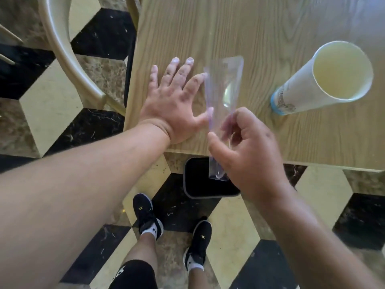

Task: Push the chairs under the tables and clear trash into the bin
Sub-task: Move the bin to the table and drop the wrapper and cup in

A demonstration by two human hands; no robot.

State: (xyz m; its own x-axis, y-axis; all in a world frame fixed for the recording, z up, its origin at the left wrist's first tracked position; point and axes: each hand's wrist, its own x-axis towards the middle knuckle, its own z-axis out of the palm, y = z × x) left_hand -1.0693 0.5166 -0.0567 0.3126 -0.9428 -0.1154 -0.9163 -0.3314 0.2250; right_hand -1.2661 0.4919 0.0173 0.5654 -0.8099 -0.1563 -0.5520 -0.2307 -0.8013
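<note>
While left hand [169, 103] lies flat, splayed, right hand [245, 147] fingers pinch clear plastic wrapper [224, 88].

Cream chair [68, 65] cut off by the top and left edges. Table [260, 38] runs past the top and right edges. Print on paper cup [325, 78] too blurred to read.

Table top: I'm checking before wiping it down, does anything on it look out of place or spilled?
No spill shows. A paper cup stands upright on the table, apparently empty. The right hand holds a clear plastic wrapper over the table's near edge. The left hand lies flat.
</note>
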